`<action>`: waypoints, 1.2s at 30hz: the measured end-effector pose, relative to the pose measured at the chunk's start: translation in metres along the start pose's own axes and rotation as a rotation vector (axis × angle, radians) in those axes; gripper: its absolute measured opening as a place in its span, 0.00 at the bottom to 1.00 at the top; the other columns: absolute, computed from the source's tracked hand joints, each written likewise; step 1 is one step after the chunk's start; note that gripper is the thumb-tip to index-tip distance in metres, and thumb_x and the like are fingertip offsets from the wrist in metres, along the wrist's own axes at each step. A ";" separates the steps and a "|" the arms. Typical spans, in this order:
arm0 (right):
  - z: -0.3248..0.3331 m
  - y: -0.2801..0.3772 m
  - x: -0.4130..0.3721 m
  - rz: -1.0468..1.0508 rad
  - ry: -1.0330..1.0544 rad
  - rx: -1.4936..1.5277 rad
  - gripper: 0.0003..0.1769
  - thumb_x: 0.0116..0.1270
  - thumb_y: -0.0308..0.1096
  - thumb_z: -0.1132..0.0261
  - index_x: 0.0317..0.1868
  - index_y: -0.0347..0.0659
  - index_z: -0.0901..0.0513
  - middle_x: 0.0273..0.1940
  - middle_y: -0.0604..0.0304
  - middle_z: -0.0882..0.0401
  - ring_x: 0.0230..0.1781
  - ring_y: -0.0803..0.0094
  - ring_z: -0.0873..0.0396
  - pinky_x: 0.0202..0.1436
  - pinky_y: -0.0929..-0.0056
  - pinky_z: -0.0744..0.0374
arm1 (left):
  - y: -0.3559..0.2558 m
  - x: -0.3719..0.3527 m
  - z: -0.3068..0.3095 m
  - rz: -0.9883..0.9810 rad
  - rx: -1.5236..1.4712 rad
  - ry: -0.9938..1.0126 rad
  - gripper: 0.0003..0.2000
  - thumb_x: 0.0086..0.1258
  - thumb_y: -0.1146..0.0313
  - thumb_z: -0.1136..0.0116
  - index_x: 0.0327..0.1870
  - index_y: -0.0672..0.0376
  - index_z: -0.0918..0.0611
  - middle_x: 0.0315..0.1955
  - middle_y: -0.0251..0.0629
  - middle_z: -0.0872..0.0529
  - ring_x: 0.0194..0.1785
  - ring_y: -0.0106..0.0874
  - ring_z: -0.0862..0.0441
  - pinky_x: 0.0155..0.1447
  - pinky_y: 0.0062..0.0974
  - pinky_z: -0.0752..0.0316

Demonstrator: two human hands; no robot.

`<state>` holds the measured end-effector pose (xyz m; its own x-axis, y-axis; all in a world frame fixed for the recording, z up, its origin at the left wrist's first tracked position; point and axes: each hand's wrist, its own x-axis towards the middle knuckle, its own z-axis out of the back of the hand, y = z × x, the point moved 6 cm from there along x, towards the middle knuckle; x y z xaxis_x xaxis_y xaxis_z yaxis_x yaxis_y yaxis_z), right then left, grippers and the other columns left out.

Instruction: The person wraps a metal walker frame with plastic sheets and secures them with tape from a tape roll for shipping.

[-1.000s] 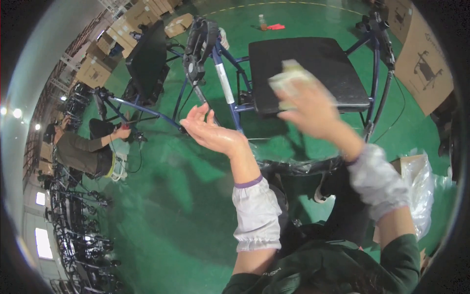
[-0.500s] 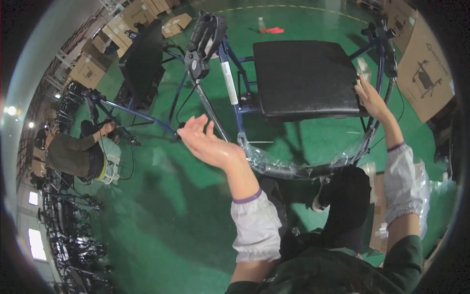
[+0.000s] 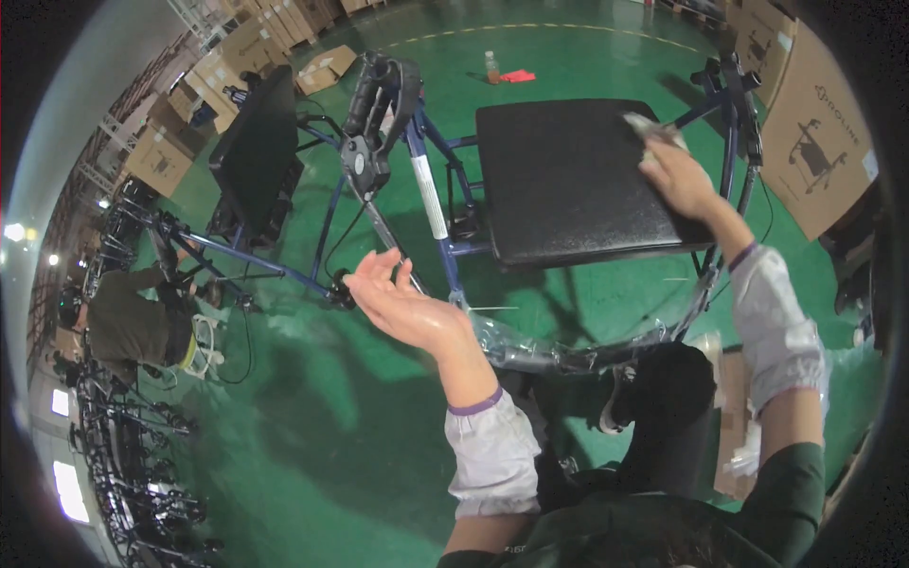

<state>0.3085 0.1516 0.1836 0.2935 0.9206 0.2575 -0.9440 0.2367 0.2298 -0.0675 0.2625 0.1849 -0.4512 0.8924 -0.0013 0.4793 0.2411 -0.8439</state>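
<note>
Cloth [image 3: 653, 127] pokes past the fingers of your right hand [image 3: 684, 185] by the far right corner of the seat [image 3: 568, 180], perhaps so its tip reaches the edge; your left hand [image 3: 407, 308], spread and empty, is clear.

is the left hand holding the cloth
No, the left hand is open, palm up and empty, while the cloth is in the right hand.
</note>
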 end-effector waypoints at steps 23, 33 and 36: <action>-0.036 0.159 -0.019 0.113 0.047 -0.117 0.37 0.70 0.51 0.51 0.72 0.36 0.38 0.73 0.47 0.37 0.76 0.51 0.43 0.77 0.49 0.44 | 0.048 0.019 -0.039 -0.034 0.003 0.087 0.20 0.79 0.52 0.57 0.34 0.58 0.22 0.34 0.33 0.22 0.38 0.30 0.21 0.49 0.30 0.27; -0.021 -0.039 0.083 -0.544 0.105 -0.043 0.45 0.70 0.70 0.58 0.75 0.45 0.36 0.78 0.56 0.45 0.80 0.64 0.54 0.80 0.69 0.55 | 0.049 0.019 -0.038 -0.115 -0.003 0.142 0.16 0.80 0.57 0.56 0.35 0.57 0.23 0.33 0.33 0.21 0.34 0.27 0.23 0.47 0.29 0.26; -0.041 0.134 0.078 0.212 -0.003 -0.188 0.40 0.67 0.50 0.46 0.73 0.34 0.38 0.76 0.44 0.46 0.79 0.51 0.52 0.82 0.58 0.53 | 0.056 0.023 -0.042 -0.133 0.006 0.120 0.17 0.81 0.57 0.58 0.34 0.57 0.23 0.32 0.34 0.22 0.34 0.28 0.25 0.47 0.29 0.27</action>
<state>0.1992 0.2683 0.1957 0.0866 0.9550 0.2835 -0.9957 0.0927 -0.0079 -0.0192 0.3123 0.1603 -0.4170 0.8921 0.1738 0.4171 0.3577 -0.8355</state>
